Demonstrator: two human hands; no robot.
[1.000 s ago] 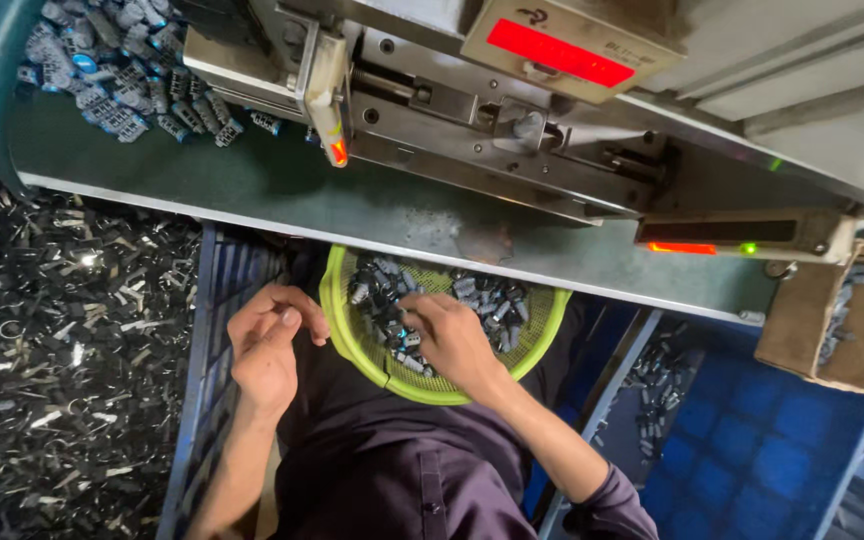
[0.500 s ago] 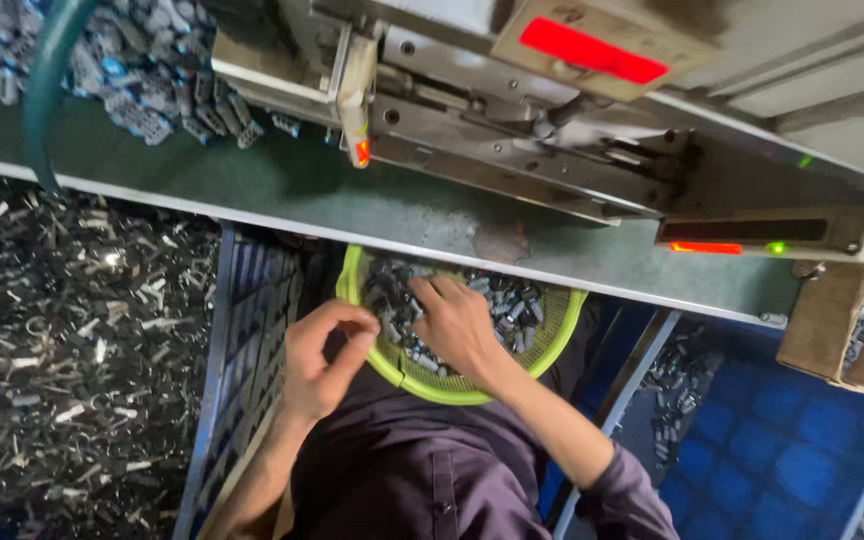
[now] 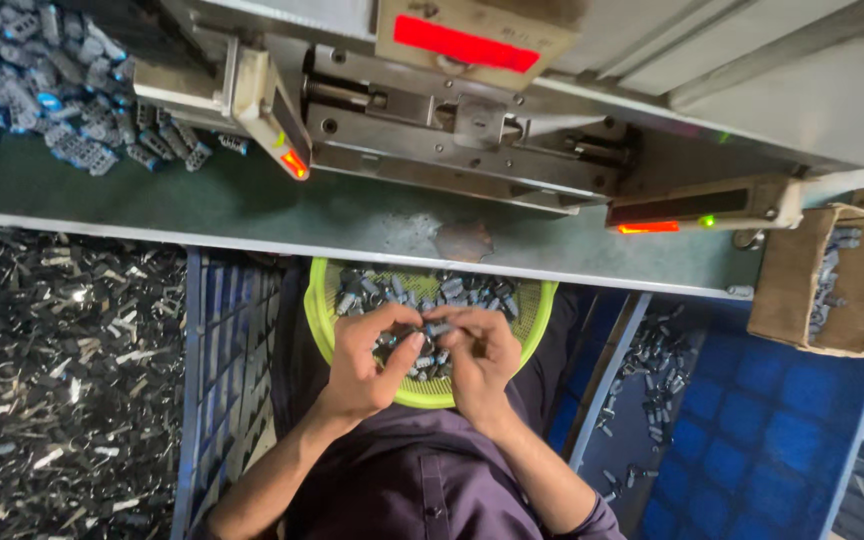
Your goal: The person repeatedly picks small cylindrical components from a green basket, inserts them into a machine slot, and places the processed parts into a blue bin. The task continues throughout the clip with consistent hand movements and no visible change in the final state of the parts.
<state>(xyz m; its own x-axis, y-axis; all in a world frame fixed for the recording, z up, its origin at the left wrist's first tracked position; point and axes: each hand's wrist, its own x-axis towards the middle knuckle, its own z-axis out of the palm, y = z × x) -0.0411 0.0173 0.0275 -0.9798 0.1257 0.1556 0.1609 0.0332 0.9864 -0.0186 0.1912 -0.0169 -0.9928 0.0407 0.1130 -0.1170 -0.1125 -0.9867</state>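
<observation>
A yellow-green plastic basket (image 3: 324,318) rests on my lap, filled with several small grey metal parts (image 3: 422,292). My left hand (image 3: 364,362) and my right hand (image 3: 480,355) meet over the basket's near side. Their fingertips pinch small grey parts between them. Both wrists come up from my purple shirt (image 3: 422,490) at the bottom of the view.
A green workbench (image 3: 252,205) carries a grey metal machine (image 3: 452,135) with red lights. A heap of grey parts (image 3: 42,90) lies at its far left. A cardboard box (image 3: 822,280) of parts stands right. A blue crate (image 3: 222,380) and scattered metal scrap (image 3: 52,380) lie left.
Both hands have come together over the basket's near side and taken up small parts. The view has shifted down and right a little.
</observation>
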